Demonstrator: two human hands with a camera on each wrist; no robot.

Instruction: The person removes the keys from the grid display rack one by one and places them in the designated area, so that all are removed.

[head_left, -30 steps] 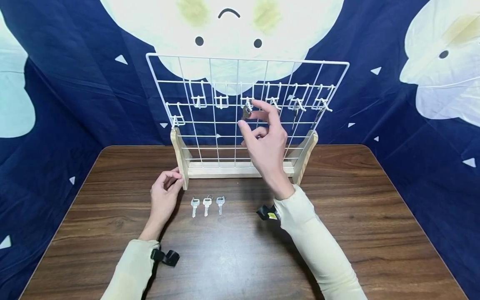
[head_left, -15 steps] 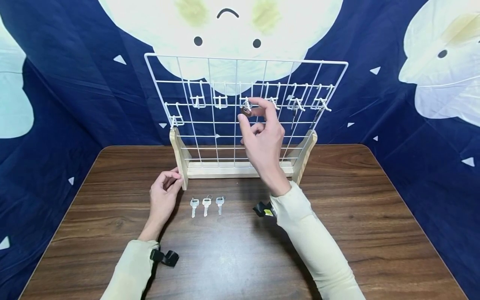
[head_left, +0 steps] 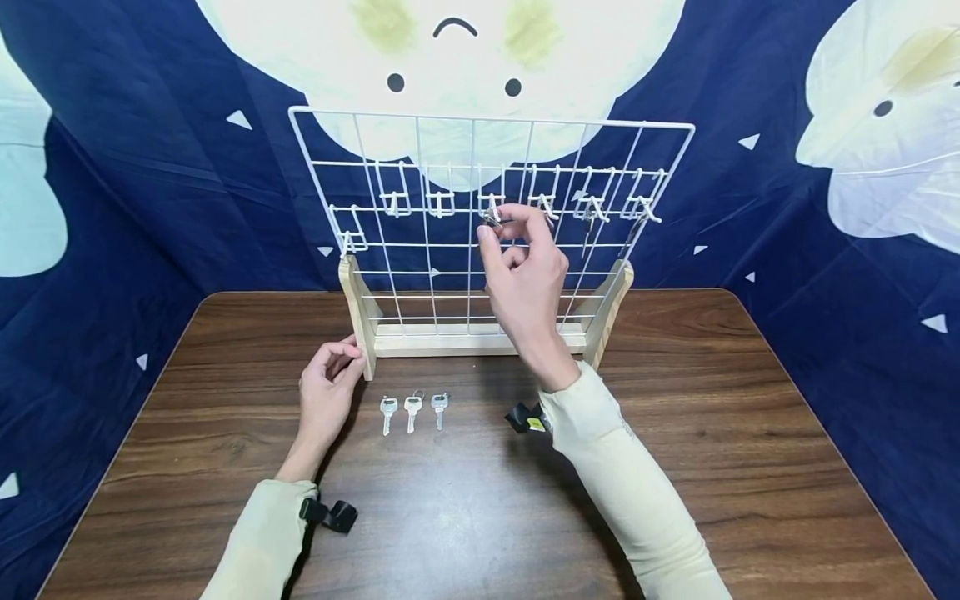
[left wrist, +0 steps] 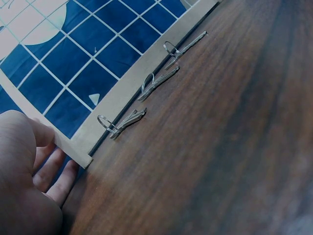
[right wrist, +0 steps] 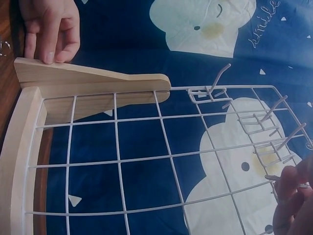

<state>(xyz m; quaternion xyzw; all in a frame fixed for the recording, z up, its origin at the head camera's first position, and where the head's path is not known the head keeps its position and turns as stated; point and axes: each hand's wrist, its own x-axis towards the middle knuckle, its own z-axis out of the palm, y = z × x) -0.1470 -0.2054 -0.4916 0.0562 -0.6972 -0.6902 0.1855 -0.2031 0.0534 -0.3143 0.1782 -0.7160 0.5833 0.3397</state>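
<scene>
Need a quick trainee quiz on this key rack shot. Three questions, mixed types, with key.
1. How many keys lie on the table?

2. True or false: the left hand touches the left wooden support.

3. What is the right hand doing?
A) Resting flat on the table
B) Pinching a small metal item close to a hook
C) Touching the left hand

Key: 1. Three. 2. True. 3. B.
</scene>
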